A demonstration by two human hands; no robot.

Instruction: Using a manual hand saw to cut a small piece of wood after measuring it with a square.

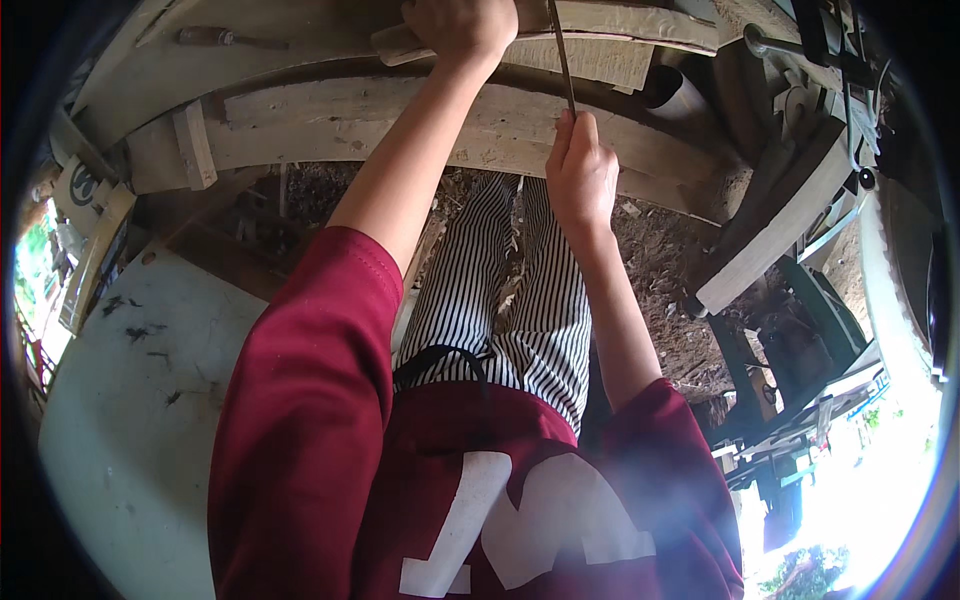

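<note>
At the top edge, my left hand [465, 25] is closed over the left part of a pale wooden strip [630, 22] lying on the bench. Its fingertips are hidden by the hand itself and the picture's edge. My right hand [585, 175], in front of the bench's near edge, is wrapped round the lower end of a long, thin, blade-like tool [563, 60]. The tool points away from me and crosses the strip to the right of my left hand. Its far end is cut off and its handle is hidden in my fist, so its exact kind is unclear.
A wooden-handled hand tool [205, 37] lies far left on the bench [480, 125]. A dark metal tube [675, 95] and a round-headed metal rod [775, 45] lie at the far right. One thick timber [770, 225] slants at right; a pale panel [130, 430] sits at left.
</note>
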